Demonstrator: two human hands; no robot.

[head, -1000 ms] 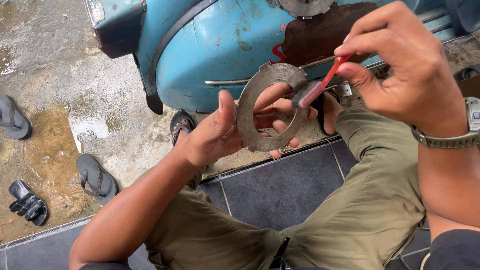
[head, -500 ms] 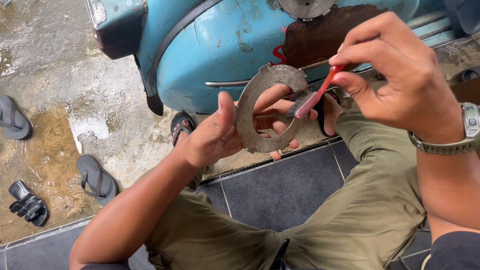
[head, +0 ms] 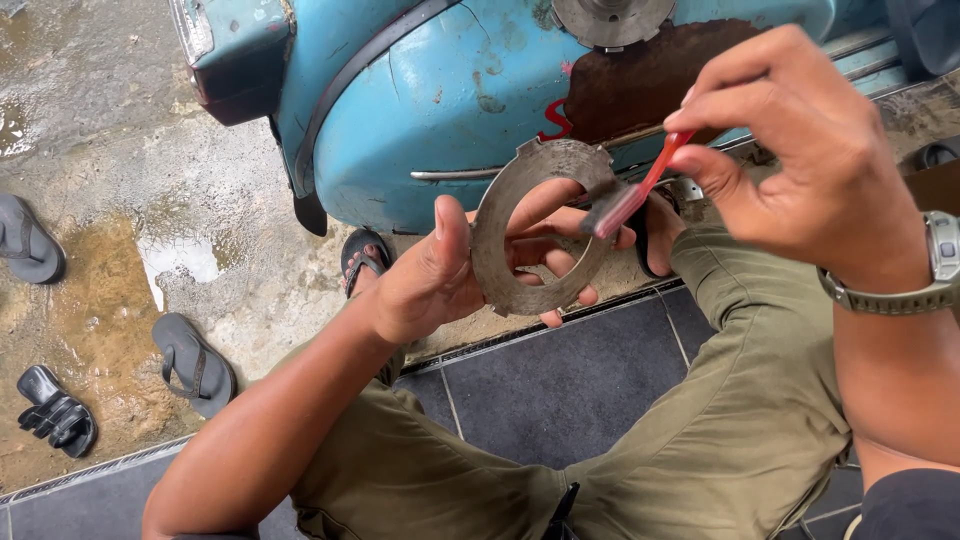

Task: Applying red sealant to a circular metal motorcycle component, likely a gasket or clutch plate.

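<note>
My left hand (head: 440,275) holds a flat grey metal ring plate (head: 500,235) with notched tabs on its rim, thumb on its left edge and fingers behind it. My right hand (head: 800,150) pinches a small red-handled brush (head: 635,195), whose dark bristle end rests on the plate's right side. A grey wristwatch (head: 925,270) sits on my right wrist. Both hands hover over my knees in olive trousers (head: 730,420).
A worn light-blue scooter body (head: 440,90) with a rusty brown patch (head: 640,85) stands just behind the hands. Several dark sandals (head: 195,365) lie on the wet concrete at left. My foot wears a sandal (head: 362,255). Dark floor tiles (head: 560,390) lie below.
The brush has shifted slightly along the plate's right side; the left hand and plate stay nearly still.
</note>
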